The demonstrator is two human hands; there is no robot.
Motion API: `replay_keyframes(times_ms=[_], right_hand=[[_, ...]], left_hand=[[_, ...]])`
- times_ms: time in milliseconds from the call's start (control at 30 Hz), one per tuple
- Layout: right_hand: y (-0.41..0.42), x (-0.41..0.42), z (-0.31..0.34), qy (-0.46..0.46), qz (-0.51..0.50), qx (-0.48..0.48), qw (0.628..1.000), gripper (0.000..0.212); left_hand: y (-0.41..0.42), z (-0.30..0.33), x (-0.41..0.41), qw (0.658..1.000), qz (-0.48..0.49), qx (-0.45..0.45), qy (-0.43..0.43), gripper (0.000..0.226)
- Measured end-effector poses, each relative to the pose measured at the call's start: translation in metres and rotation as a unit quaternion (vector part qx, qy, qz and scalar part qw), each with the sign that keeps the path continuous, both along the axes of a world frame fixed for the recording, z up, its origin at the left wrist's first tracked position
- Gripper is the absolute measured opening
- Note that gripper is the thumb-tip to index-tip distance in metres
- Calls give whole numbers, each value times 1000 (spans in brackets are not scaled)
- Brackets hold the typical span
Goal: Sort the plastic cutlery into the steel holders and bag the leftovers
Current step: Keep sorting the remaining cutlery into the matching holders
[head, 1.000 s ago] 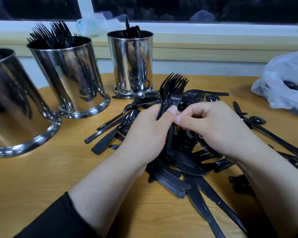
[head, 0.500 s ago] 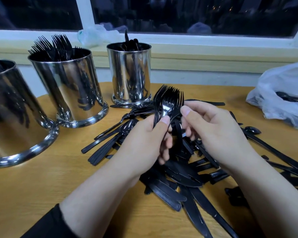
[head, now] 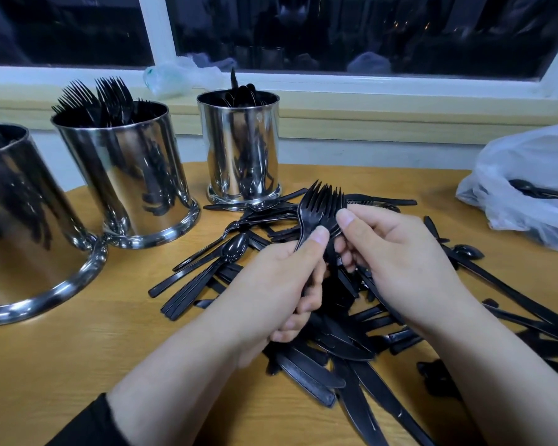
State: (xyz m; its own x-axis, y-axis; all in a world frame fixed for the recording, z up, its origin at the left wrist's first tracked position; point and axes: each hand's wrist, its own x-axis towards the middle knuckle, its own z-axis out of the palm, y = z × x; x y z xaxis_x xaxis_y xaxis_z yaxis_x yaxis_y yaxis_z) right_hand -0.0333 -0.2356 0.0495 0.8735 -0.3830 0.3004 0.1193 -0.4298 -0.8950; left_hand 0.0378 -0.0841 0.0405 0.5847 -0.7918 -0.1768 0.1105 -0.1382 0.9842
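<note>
Bunching forks (head: 321, 207) was the job at that moment: my left hand (head: 271, 294) had its fingers curled round the handles of a small bundle, thumb pressed up against the necks, and my right hand (head: 400, 262) pinched the same bundle just below the tines, squaring it up. The tines pointed up and away from me, the long axis leaning slightly toward the middle steel holder (head: 123, 175), the one already bristling with forks. That holder stood to the left of the bundle and a little farther back, so I judged the left hand the nearer one for the drop, with a swing left and a tip to bring the handles down first.

Relative to that fork holder, the spoon holder (head: 240, 146) stood to its right, directly beyond my grip, and a third holder (head: 23, 226) sat at its left, contents hard to read. Loose knives and spoons (head: 335, 358) lay heaped on the wooden table (head: 78, 355) to the holder's right and nearer me, under both wrists. The plastic bag (head: 525, 188) sat far right of it, cutlery inside. Behind ran a pale sill and a dark window.
</note>
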Motion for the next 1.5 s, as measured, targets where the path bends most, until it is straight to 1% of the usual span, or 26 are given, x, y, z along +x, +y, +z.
replay_keyframes(times_ms=[133, 233, 433, 500, 600, 667, 733, 833, 933, 1000, 1067, 1167, 1267, 1333, 1400, 1433, 1500], right_hand=[[3, -3, 4, -15, -1, 4, 1000, 43], [3, -3, 4, -23, -3, 3, 1000, 40], [3, -2, 2, -17, -11, -4, 1000, 20], [2, -2, 3, -21, -9, 0, 1000, 17], [0, -2, 2, -25, -13, -5, 1000, 19], [-3, -2, 1, -35, -32, 2, 999, 20], [-7, -2, 1, -48, -56, 10, 997, 21], [-8, -3, 2, -59, -69, 6, 996, 19], [-4, -3, 3, -65, -62, 19, 996, 15], [-3, -3, 6, -62, -49, 39, 996, 16], [1, -1, 11, -58, -45, 25, 997, 19], [10, 8, 25, -64, -50, -10, 997, 19], [28, 26, 47, -72, -44, -54, 995, 15], [43, 40, 63, -78, -38, -79, 993, 15], [58, 56, 79, -84, -30, -102, 991, 19], [65, 65, 87, -86, -28, -113, 989, 22], [76, 85, 102, -97, -33, -135, 986, 24]], left_hand=[[1, 0, 0, 999, -30, 34, -27, 49], [2, 0, 1, 997, -43, 45, -49, 39], [5, 1, 3, 989, -66, 67, -115, 44], [5, 0, 4, 987, -68, 67, -128, 43], [4, -1, 5, 992, -47, 39, -108, 42], [3, -1, 7, 996, -11, -3, -94, 36], [4, -1, 10, 994, 23, -32, -101, 31], [4, -2, 12, 992, 38, -52, -106, 36], [6, -1, 11, 993, 39, -62, -98, 35], [8, 1, 11, 993, 37, -60, -95, 38], [11, 4, 12, 993, 42, -60, -93, 41], [19, 12, 14, 990, 79, -81, -88, 42], [39, 23, 19, 978, 150, -121, -74, 40], [57, 25, 26, 967, 201, -137, -74, 46], [79, 25, 34, 955, 249, -134, -86, 53], [90, 25, 39, 949, 272, -131, -91, 52], [108, 24, 48, 939, 306, -135, -84, 42]])
